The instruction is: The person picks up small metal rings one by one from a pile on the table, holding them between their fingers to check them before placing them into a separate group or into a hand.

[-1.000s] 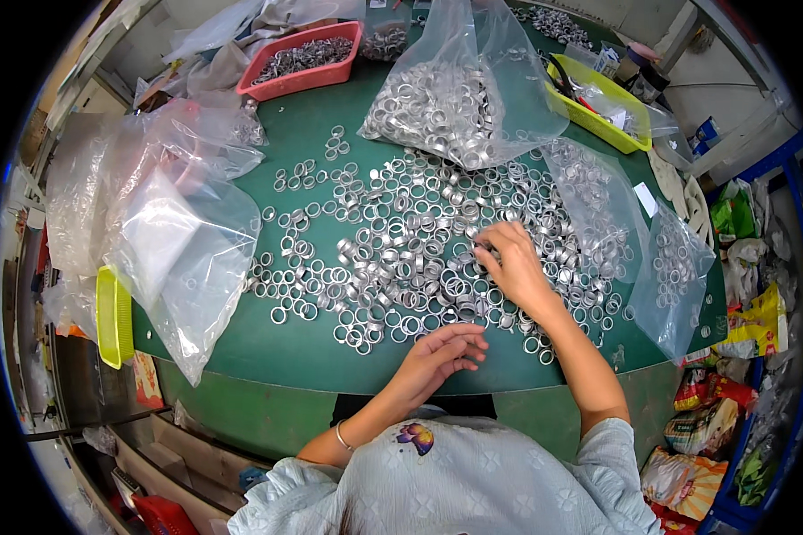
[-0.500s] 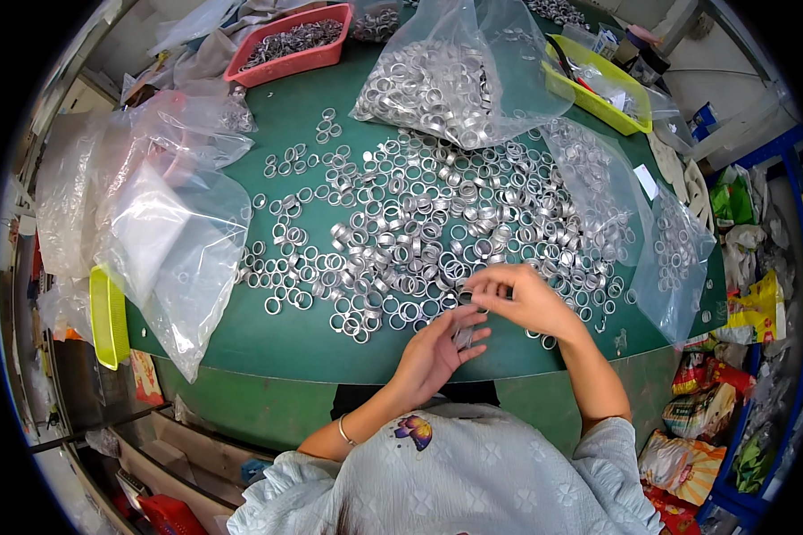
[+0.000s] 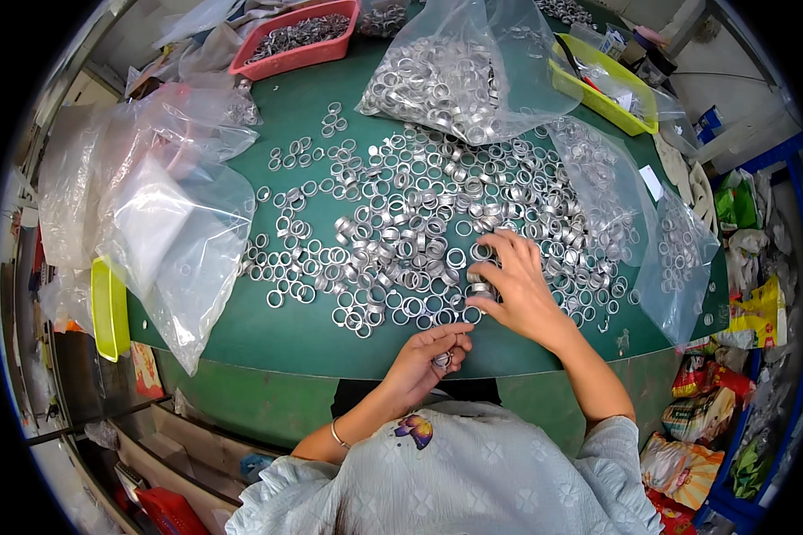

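Green table [image 3: 312,330], left hand [image 3: 424,357] cupped around rings [image 3: 442,360], right hand [image 3: 513,285] pinching ring pile [image 3: 419,223]

- Only 1 view is given, taken from a camera worn on the person's head.
- The scene is seen from above, looking steeply down and forward onto the green worktop [image 3: 312,334].
- The worktop is seen from near, at arm's reach; the forearms enter from the lower edge.
- A wide fisheye picture is produced: straight edges are bent toward the rim, and the corners are blacked out.
- The picture is upright and unmirrored.
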`<state>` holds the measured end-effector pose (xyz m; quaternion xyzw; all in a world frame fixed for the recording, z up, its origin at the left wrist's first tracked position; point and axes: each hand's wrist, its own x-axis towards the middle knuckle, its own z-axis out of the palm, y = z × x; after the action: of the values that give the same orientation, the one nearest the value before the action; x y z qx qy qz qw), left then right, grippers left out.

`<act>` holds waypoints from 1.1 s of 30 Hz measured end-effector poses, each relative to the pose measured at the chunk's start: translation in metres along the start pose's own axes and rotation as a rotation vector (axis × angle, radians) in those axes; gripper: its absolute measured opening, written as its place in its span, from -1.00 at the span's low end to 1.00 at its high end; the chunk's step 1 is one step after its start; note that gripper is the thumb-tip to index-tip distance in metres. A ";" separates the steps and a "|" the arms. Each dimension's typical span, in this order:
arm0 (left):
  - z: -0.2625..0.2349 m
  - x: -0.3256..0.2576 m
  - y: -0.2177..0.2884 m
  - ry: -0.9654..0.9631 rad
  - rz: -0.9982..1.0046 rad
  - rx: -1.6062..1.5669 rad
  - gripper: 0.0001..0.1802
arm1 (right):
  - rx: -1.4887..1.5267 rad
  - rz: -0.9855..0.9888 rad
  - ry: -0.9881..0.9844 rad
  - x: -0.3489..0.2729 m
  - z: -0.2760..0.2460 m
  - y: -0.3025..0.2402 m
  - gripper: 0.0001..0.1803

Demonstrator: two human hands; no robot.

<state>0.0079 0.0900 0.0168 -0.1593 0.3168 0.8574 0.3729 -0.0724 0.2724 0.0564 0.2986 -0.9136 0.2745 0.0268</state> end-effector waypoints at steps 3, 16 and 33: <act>0.000 0.001 -0.006 -0.001 0.007 0.017 -0.69 | 0.074 -0.009 0.094 0.026 0.024 -0.007 -0.75; 0.036 0.001 0.008 0.184 0.062 -0.362 -0.68 | 0.409 0.049 -0.080 -0.006 0.013 -0.021 -0.87; 0.013 0.009 -0.019 -0.021 -0.066 0.112 -0.85 | 0.146 0.164 0.087 -0.051 0.040 -0.016 -0.51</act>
<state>0.0159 0.1132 0.0141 -0.1396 0.3549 0.8272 0.4126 -0.0167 0.2679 0.0190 0.2116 -0.9105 0.3546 0.0221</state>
